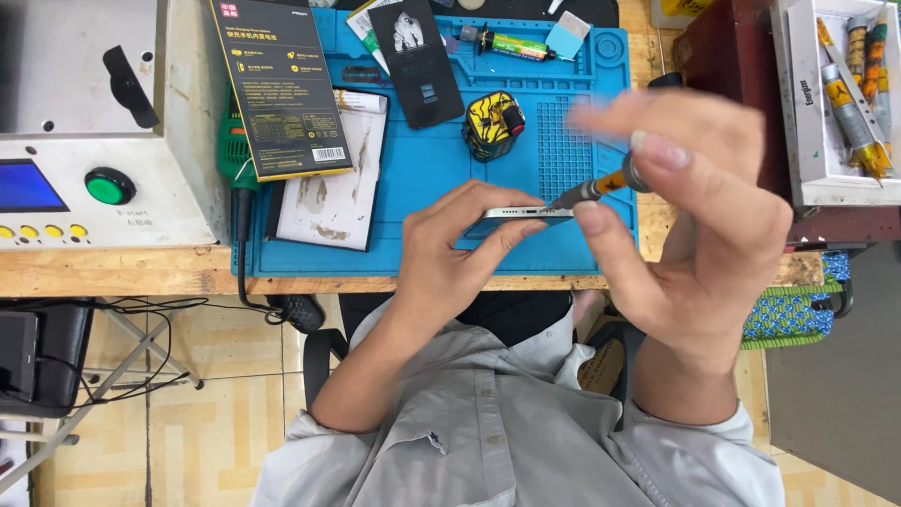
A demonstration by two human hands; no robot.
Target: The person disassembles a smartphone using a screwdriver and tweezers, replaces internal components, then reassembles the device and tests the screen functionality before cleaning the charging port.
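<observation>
My left hand (458, 246) grips a slim silver phone (519, 216) by its edge, holding it on edge above the front of the blue work mat (422, 178). My right hand (690, 211) pinches a small screwdriver (596, 188) with an orange band between thumb and fingers. The screwdriver tip meets the phone's bottom edge near its port. My fingers hide most of the phone's body.
On the mat lie a yellow-and-black tape roll (493, 124), a black phone back (419, 56), a black and yellow box (279, 83) and a worn white sheet (333, 178). A grey machine with a green button (110, 185) stands left. A white tray of tubes (849, 94) sits right.
</observation>
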